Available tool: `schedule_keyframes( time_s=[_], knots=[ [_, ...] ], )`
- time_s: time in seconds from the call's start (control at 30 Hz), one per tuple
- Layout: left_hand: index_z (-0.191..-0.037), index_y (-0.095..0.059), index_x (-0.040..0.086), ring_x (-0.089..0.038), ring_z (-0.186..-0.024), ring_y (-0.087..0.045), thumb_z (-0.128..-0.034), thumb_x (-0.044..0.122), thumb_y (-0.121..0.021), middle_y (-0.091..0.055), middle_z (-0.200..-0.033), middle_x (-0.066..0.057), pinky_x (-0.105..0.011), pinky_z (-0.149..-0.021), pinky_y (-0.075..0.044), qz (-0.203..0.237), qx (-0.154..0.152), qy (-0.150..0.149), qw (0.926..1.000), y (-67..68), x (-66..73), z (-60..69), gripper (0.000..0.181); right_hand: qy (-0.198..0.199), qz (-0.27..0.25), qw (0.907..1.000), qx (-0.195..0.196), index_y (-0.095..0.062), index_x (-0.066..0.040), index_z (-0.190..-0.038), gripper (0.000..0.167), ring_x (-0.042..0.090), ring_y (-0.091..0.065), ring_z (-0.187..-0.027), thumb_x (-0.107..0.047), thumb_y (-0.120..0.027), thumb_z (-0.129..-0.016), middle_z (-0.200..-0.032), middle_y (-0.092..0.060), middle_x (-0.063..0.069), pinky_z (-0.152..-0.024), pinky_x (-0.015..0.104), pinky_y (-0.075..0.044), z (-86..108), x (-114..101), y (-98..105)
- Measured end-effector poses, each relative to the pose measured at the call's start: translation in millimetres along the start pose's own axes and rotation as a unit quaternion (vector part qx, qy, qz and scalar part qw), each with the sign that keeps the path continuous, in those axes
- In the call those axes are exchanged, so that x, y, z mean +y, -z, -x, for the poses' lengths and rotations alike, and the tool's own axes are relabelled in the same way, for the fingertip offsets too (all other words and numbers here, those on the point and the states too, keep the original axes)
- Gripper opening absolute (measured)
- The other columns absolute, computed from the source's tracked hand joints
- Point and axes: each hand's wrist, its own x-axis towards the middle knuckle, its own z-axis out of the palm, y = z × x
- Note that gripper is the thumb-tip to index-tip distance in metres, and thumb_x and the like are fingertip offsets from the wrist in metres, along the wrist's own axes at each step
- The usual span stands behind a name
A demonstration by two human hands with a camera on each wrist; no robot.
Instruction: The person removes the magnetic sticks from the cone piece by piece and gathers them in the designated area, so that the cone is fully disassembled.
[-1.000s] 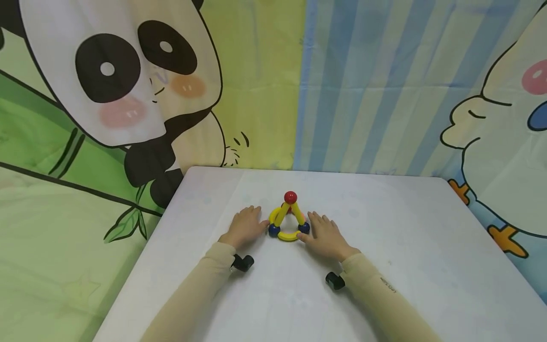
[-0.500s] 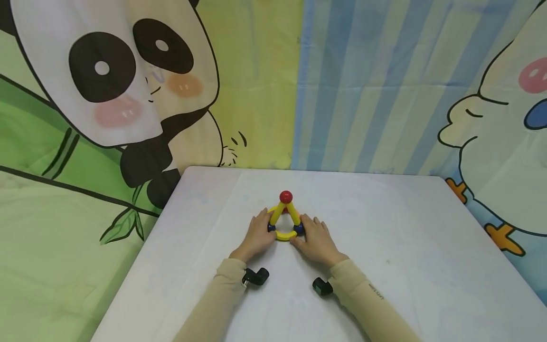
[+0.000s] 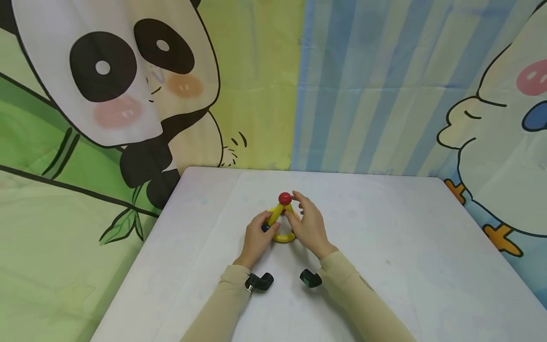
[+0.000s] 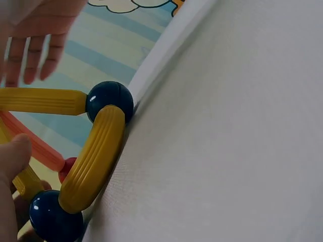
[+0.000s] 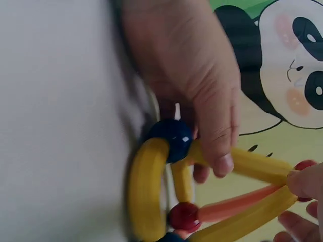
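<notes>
A ball-and-rod building toy (image 3: pixel 275 216) shaped like a small pyramid stands on the white table. Its top is a red ball (image 3: pixel 285 198); straight and curved yellow rods (image 4: pixel 96 159) join blue balls (image 4: pixel 108 101) below. A second red ball (image 5: pixel 184 217) and a pinkish-orange rod (image 5: pixel 237 202) show behind. My left hand (image 3: pixel 256 242) grips the left lower corner, thumb across a yellow rod by the blue ball. The right hand (image 3: pixel 314 230) is at the upper right side, thumb at the top of a yellow rod, index finger beside the top red ball, other fingers loose.
The white table (image 3: pixel 406 228) extends around the toy on all sides. Behind it hangs a cartoon-printed curtain (image 3: pixel 256 85) with a panda on the left. Small black wrist cameras (image 3: pixel 259 282) sit at both sleeves.
My right hand has risen from the right lower corner to the top red ball. The left hand, first beside the toy, has moved in and taken hold of the left corner.
</notes>
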Motion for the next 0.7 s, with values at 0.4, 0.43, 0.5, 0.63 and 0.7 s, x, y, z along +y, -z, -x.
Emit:
schedule_keyframes(
  time_s=[0.4, 0.43, 0.5, 0.63, 0.7],
  knots=[
    [-0.112, -0.071, 0.004, -0.022, -0.099, -0.067, -0.0864, 0.015, -0.075, -0.072, -0.107, -0.010, -0.041, -0.084, -0.055, 0.007, 0.036, -0.040, 0.9985, -1.1, -1.0, 0.2, 0.028, 0.015, -0.030, 0.9992, -0.020, -0.065, -0.004, -0.122, 0.042, 0.011, -0.051, -0.062, -0.004, -0.077, -0.082, -0.099, -0.063, 0.006, -0.054, 0.024, -0.044, -24.9, -9, -2],
    [-0.112, -0.071, 0.004, -0.022, -0.099, -0.068, -0.0860, 0.015, -0.075, -0.072, -0.107, -0.010, -0.041, -0.083, -0.055, 0.009, 0.036, -0.039, 0.9986, -0.9, -0.9, 0.3, 0.028, 0.011, -0.034, 0.9991, -0.022, -0.065, -0.005, -0.121, 0.041, 0.011, -0.051, -0.061, -0.004, -0.077, -0.082, -0.098, -0.063, 0.006, -0.054, 0.024, -0.045, -25.5, -8, -2],
    [-0.111, -0.071, 0.004, -0.021, -0.098, -0.068, -0.0861, 0.015, -0.075, -0.072, -0.107, -0.010, -0.040, -0.083, -0.055, 0.009, 0.036, -0.037, 0.9986, -0.9, -1.0, 0.3, 0.028, 0.006, -0.042, 0.9987, -0.026, -0.066, -0.005, -0.120, 0.040, 0.011, -0.052, -0.060, -0.004, -0.078, -0.082, -0.097, -0.063, 0.005, -0.052, 0.024, -0.045, -26.5, -7, -1],
    [-0.111, -0.071, 0.004, -0.021, -0.098, -0.067, -0.0864, 0.016, -0.075, -0.072, -0.107, -0.009, -0.038, -0.082, -0.055, 0.008, 0.035, -0.030, 0.9989, -0.4, -0.6, 0.4, 0.028, -0.001, -0.054, 0.9979, -0.035, -0.067, -0.007, -0.120, 0.039, 0.012, -0.053, -0.060, -0.005, -0.078, -0.082, -0.096, -0.062, 0.004, -0.050, 0.024, -0.044, -27.5, -7, 0],
    [-0.111, -0.071, 0.004, -0.021, -0.099, -0.067, -0.0867, 0.016, -0.075, -0.072, -0.107, -0.009, -0.038, -0.082, -0.056, 0.007, 0.033, -0.029, 0.9990, -0.2, -0.4, 0.8, 0.028, -0.008, -0.060, 0.9973, -0.041, -0.067, -0.008, -0.120, 0.039, 0.013, -0.053, -0.060, -0.006, -0.078, -0.082, -0.096, -0.062, 0.004, -0.050, 0.024, -0.045, -27.8, -7, 1]
  ],
)
